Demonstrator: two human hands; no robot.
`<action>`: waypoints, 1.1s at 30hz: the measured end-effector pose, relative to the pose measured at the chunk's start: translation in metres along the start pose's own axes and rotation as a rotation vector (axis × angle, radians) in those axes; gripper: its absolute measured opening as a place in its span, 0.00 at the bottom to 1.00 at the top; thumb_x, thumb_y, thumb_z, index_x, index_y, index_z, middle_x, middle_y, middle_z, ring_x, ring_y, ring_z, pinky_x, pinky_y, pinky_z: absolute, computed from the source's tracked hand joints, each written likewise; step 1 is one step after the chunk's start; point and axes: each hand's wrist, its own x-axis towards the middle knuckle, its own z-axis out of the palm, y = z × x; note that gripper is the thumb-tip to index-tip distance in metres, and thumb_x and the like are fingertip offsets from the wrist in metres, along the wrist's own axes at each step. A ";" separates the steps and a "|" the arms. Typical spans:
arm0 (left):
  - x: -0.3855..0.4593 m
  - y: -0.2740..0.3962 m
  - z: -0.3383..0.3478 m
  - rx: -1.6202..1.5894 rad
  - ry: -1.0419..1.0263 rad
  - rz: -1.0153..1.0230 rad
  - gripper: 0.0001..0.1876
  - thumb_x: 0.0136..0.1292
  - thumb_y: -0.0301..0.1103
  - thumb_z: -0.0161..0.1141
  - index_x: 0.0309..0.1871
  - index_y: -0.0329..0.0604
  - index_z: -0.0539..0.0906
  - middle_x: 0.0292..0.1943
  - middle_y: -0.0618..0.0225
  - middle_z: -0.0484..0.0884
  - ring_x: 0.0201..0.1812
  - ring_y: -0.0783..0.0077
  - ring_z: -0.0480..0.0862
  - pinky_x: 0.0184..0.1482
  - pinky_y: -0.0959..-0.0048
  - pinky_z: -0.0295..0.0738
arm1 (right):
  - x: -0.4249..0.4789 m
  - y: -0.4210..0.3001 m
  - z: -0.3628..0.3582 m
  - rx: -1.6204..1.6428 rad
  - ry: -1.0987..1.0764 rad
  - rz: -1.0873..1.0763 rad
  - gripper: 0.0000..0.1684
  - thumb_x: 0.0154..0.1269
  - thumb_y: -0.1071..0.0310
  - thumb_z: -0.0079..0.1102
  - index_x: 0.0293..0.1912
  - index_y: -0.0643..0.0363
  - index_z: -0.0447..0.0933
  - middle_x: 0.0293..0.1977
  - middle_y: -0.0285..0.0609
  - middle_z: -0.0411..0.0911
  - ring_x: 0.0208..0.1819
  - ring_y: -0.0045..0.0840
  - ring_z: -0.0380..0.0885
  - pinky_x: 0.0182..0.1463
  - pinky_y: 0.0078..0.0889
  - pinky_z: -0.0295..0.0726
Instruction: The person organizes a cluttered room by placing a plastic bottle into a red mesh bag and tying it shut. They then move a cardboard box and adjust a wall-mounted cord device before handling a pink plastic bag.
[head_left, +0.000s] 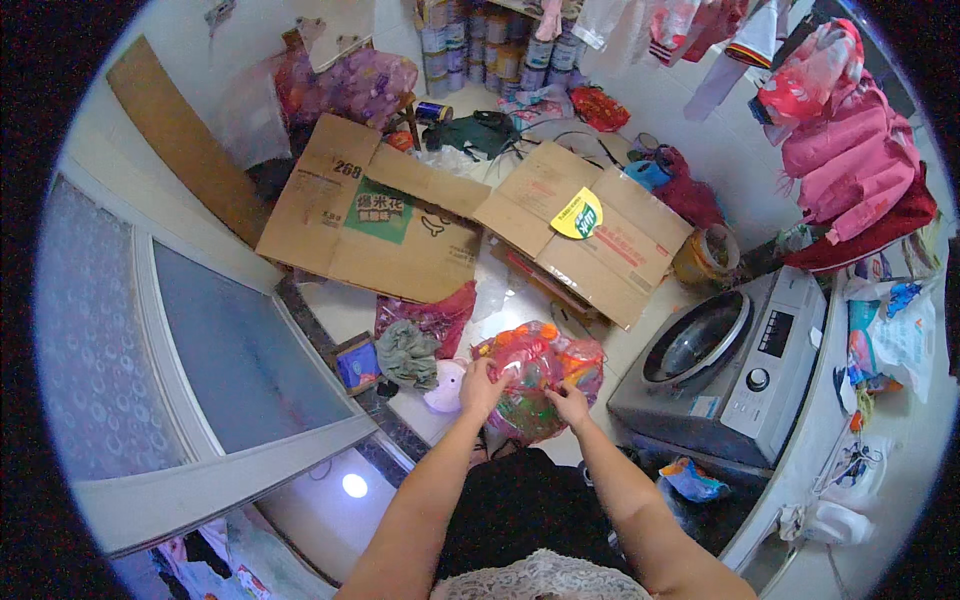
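A translucent red plastic bag (525, 375) bulges in front of my legs, with orange, yellow and green items showing through it. My left hand (482, 386) pinches the film at its left side. On the opposite side, the fingers of my right hand (568, 403) grip another fold. Just left of the bag lies a pale pink toy-like object (448, 386), partly behind my left hand. Beside that sit a crumpled grey-green cloth (407, 352) and a blue box (358, 365). A dark red bag (457, 319) lies behind the cloth.
Two flattened cardboard boxes, one with a green print (315, 217) and one with a yellow label (525, 217), cover the floor ahead. A front-loading washing machine (690, 405) stands right. A sliding door (247, 352) is at left. Stacked cans (495, 56) line the back; clothes (847, 165) hang right.
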 end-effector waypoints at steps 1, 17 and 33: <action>-0.001 0.000 0.001 0.008 -0.034 -0.022 0.24 0.49 0.48 0.68 0.43 0.43 0.77 0.46 0.55 0.76 0.49 0.53 0.77 0.50 0.60 0.72 | -0.001 0.005 0.005 0.024 0.012 0.020 0.20 0.55 0.51 0.63 0.36 0.59 0.79 0.32 0.38 0.80 0.35 0.24 0.77 0.42 0.28 0.73; 0.006 -0.015 0.004 -0.078 0.008 -0.055 0.31 0.42 0.45 0.74 0.47 0.41 0.71 0.46 0.55 0.76 0.49 0.55 0.76 0.50 0.61 0.72 | -0.009 -0.010 0.017 0.263 -0.044 0.067 0.13 0.61 0.56 0.62 0.34 0.57 0.78 0.27 0.29 0.74 0.30 0.15 0.69 0.35 0.20 0.68; -0.009 -0.007 0.000 0.115 -0.267 -0.157 0.38 0.40 0.55 0.73 0.48 0.39 0.70 0.41 0.52 0.81 0.44 0.50 0.81 0.45 0.58 0.76 | -0.025 -0.012 0.006 0.074 0.025 0.103 0.30 0.48 0.41 0.67 0.35 0.60 0.80 0.32 0.45 0.80 0.37 0.30 0.78 0.44 0.32 0.74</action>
